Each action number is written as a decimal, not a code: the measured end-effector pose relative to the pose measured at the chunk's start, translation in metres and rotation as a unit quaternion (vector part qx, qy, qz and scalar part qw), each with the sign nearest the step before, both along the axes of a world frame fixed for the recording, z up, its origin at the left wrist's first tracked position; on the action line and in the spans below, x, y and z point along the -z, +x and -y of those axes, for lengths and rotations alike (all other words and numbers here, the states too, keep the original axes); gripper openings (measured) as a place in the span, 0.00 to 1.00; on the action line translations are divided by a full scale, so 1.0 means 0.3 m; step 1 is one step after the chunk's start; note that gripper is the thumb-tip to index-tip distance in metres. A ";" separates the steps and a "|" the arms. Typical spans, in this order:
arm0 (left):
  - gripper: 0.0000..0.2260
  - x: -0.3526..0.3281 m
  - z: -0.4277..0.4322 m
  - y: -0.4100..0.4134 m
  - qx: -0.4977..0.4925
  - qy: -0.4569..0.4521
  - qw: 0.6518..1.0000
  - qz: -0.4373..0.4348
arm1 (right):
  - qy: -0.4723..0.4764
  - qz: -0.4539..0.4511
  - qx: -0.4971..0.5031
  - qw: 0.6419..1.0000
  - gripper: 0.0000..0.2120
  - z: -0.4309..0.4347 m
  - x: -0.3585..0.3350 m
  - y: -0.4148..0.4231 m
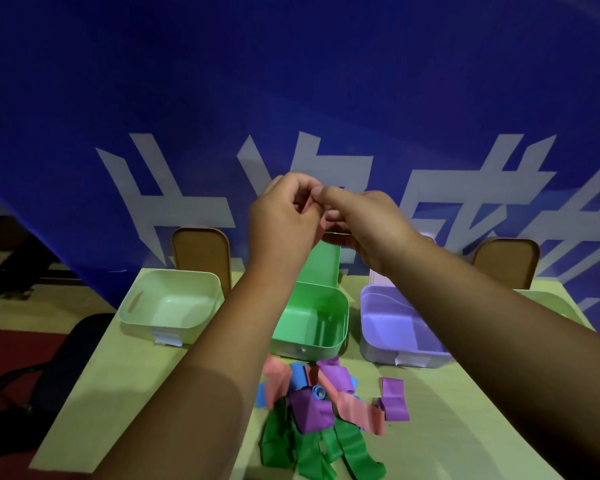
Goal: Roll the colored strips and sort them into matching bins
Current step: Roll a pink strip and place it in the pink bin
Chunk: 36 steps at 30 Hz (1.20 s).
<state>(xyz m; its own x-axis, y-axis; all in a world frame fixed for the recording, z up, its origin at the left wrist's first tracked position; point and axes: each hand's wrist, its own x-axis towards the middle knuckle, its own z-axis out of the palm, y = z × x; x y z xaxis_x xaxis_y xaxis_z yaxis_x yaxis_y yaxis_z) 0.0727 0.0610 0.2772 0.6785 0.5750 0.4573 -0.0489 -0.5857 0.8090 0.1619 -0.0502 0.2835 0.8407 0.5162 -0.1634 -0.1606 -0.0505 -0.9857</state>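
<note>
Both hands, the left hand (284, 216) and the right hand (361, 225), are raised with curled fingertips meeting, pinching a pink strip (323, 221) of which only a sliver shows. Below them stand three bins in a row: a pale green bin (136, 308) out to the left, a green bin (340, 318) directly underneath, and a purple bin (378, 341) under the right forearm, its inside too blurred to read. Nearer the person than the hands, a pile of strips (319, 414) lies between the forearms, with bare tabletop (118, 393) left of the left forearm out to its edge.
</note>
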 end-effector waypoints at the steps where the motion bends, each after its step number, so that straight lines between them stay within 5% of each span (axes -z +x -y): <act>1: 0.05 0.001 0.002 -0.002 -0.004 0.007 1.000 0.002 | -0.003 -0.001 0.006 1.000 0.22 -0.003 0.003 -0.001; 14: 0.06 0.015 -0.049 -0.001 0.015 0.005 0.999 -0.044 | -0.045 -0.022 -0.059 0.997 0.17 0.000 -0.006 0.019; 24: 0.06 0.016 -0.049 0.022 0.024 -0.020 0.997 -0.064 | -0.059 -0.032 -0.073 0.995 0.27 0.000 0.010 0.057; 29: 0.11 0.010 -0.053 0.028 0.024 -0.058 0.995 -0.073 | -0.038 -0.088 -0.077 0.992 0.17 -0.004 0.012 0.078; 36: 0.11 0.001 -0.067 0.043 0.024 -0.187 0.981 -0.040 | -0.007 -0.039 -0.063 0.997 0.11 -0.009 0.018 0.081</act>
<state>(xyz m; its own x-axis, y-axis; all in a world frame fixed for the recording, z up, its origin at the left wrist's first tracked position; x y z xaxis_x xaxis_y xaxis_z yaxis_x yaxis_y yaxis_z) 0.0856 0.0812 0.2769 0.7336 0.6596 0.1633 0.0044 -0.2450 0.9695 0.1861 -0.0477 0.2780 0.7541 0.6135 -0.2346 -0.2291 -0.0891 -0.9693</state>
